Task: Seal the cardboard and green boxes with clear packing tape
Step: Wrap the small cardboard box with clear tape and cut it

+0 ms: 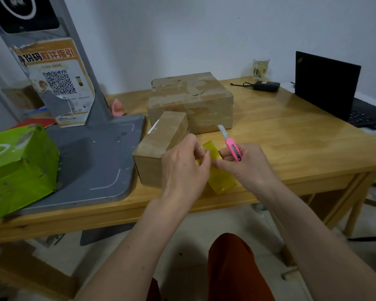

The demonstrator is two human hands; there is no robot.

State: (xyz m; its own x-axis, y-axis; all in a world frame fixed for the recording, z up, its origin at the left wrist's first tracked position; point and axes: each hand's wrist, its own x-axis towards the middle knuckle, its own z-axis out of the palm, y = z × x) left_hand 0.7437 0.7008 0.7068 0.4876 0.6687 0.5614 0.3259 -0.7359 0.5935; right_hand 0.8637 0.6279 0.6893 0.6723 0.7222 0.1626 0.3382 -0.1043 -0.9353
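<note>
Together, both hands worked a yellowish tape roll (217, 168) just right of the small cardboard box (161, 146).

Left hand (183, 165) pinched the tape; right hand (245, 165) gripped roll and pink utility knife (231, 146), blade out. Behind the small box sat the large cardboard box (192, 102); well left, the green box (17, 168).

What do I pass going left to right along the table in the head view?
green box → small cardboard box → left hand → tape roll → right hand holding the pink utility knife → laptop
</note>
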